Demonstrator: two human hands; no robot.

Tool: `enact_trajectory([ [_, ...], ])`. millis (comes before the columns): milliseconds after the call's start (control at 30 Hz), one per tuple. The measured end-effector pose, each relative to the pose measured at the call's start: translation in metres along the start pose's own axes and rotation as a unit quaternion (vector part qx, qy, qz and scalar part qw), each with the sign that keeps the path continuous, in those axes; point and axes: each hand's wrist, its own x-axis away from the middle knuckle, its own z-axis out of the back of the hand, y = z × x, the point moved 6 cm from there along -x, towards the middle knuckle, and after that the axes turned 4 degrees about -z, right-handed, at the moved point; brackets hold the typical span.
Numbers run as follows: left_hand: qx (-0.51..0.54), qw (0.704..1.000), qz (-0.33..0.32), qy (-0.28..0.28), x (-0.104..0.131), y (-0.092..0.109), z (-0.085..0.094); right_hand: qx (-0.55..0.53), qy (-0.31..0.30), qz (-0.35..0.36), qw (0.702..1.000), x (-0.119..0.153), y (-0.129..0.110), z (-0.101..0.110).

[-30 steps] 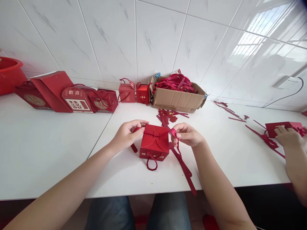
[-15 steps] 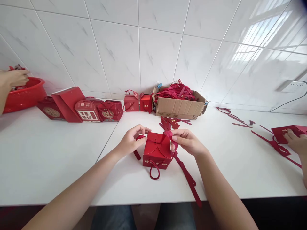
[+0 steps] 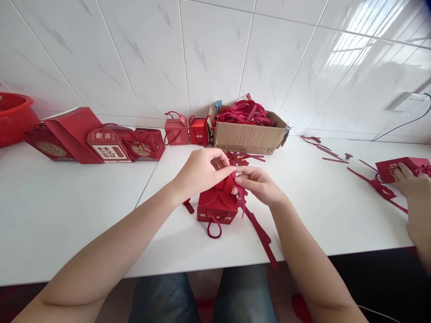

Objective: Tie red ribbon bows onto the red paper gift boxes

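Observation:
A small red gift box (image 3: 217, 207) stands on the white table in front of me, a twisted cord loop hanging from its near side. Above its top, my left hand (image 3: 207, 172) and my right hand (image 3: 257, 183) meet with fingertips pinched on a red ribbon (image 3: 239, 190). The ribbon's tail hangs over the box's right side. Flat dark-red strips (image 3: 261, 235) lie to the right of the box and behind it.
A cardboard box (image 3: 249, 137) full of red ribbons stands by the wall. Several red boxes (image 3: 143, 146) line up left of it, beside a red basin (image 3: 15, 119). At right, another person's hand (image 3: 409, 181) touches a red box (image 3: 387, 170).
My left hand has moved right and up, from the box's left side to the ribbon beside my right hand. The view has tilted down, and the person's hand at the basin has left view.

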Motion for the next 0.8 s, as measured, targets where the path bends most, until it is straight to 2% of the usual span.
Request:
enact_trajectory([
  [267, -0.002, 1.000, 0.012, 0.003, -0.004, -0.011, 0.003, 0.026, 0.007, -0.017, 1.000, 0.000, -0.002, -0.004],
  [467, -0.029, 1.000, 0.005, -0.006, -0.007, -0.004, 0.005, 0.082, 0.102, -0.061, 0.989, 0.001, -0.002, 0.001],
  [567, -0.036, 0.999, -0.004, -0.017, -0.007, 0.000, 0.004, 0.086, 0.113, -0.082, 0.986, 0.001, 0.002, 0.000],
  [800, -0.034, 0.999, -0.023, -0.031, -0.007, 0.002, 0.005, 0.057, 0.147, -0.037, 0.987, -0.001, 0.002, -0.004],
])
